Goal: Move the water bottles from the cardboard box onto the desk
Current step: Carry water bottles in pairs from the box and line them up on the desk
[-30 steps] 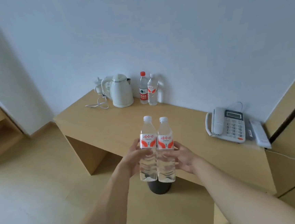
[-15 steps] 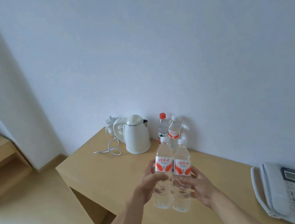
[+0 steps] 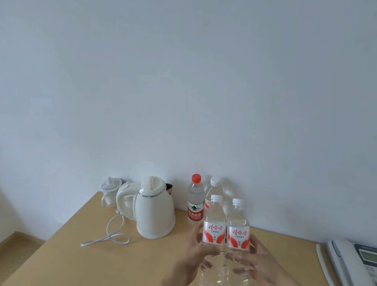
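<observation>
Low in the frame's centre, two white-capped water bottles [image 3: 225, 237] are held upright side by side over the desk [image 3: 79, 262]: the left one is gripped by the left hand [image 3: 196, 259], the right one by the right hand [image 3: 260, 266], fingers curled round each. Behind them a kettle [image 3: 153, 211] and two more bottles [image 3: 197, 199] are seen against the wall.

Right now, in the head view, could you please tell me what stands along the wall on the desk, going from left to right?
Small white lidded cup → white electric kettle → red-capped clear water bottle → white-capped clear water bottle behind the two held ones → grey desk telephone at far right.
</observation>
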`<control>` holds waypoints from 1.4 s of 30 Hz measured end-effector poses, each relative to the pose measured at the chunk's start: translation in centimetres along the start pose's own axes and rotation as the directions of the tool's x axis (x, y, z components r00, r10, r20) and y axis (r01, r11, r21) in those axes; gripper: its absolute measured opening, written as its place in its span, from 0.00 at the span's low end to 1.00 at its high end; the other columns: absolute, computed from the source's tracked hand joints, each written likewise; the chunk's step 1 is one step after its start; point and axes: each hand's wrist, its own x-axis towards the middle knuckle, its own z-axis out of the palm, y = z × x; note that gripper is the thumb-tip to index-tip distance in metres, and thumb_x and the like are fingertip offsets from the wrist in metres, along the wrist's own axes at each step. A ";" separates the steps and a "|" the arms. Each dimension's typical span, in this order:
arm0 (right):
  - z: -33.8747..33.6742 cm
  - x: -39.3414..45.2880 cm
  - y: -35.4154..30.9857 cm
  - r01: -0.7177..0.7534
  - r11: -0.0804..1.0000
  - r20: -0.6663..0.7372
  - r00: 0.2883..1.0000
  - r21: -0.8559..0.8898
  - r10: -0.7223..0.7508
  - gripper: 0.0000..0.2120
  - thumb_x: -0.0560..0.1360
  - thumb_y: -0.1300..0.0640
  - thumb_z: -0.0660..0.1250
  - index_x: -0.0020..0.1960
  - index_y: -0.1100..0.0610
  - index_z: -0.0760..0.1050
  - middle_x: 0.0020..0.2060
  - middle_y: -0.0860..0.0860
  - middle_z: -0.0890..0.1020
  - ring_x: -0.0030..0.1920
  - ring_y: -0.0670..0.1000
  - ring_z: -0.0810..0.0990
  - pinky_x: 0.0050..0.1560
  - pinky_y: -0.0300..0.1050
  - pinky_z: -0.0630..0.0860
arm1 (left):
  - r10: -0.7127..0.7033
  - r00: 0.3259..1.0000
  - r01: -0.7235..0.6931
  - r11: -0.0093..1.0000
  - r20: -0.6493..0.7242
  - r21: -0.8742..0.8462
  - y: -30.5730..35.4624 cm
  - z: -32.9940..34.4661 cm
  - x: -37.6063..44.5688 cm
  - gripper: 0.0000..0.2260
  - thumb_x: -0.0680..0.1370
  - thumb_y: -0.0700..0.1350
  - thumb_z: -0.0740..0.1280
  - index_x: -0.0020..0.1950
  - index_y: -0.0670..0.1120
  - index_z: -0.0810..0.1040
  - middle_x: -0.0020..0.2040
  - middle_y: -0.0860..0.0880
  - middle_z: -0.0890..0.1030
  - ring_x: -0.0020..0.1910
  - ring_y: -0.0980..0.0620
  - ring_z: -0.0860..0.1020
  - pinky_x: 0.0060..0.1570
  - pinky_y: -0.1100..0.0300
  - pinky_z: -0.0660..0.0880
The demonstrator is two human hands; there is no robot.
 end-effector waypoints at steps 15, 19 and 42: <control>2.3 6.2 -0.4 0.022 0.998 -0.039 0.999 -0.062 -0.024 0.52 0.43 0.58 0.89 0.65 0.51 0.73 0.57 0.56 0.84 0.61 0.63 0.79 0.65 0.69 0.72 | -0.081 0.995 0.083 0.996 0.054 -0.042 0.7 -4.9 4.7 0.41 0.61 0.36 0.77 0.70 0.57 0.69 0.62 0.44 0.80 0.59 0.42 0.81 0.60 0.42 0.78; 1.6 6.6 -0.7 0.042 0.992 -0.045 0.998 -0.123 -0.047 0.54 0.37 0.50 0.89 0.62 0.48 0.73 0.55 0.53 0.85 0.60 0.60 0.81 0.66 0.67 0.73 | -0.081 0.995 0.083 0.996 0.056 -0.034 0.6 -4.4 5.8 0.42 0.60 0.37 0.78 0.70 0.60 0.70 0.62 0.45 0.79 0.59 0.43 0.81 0.61 0.39 0.77; -5.9 5.5 0.2 0.157 0.923 -0.126 0.969 -0.350 -0.212 0.40 0.56 0.68 0.80 0.65 0.53 0.71 0.52 0.51 0.85 0.55 0.52 0.84 0.50 0.43 0.80 | 0.003 0.997 -0.018 0.982 0.079 0.187 0.3 1.9 8.6 0.38 0.58 0.28 0.72 0.65 0.54 0.76 0.56 0.47 0.84 0.57 0.45 0.81 0.57 0.49 0.81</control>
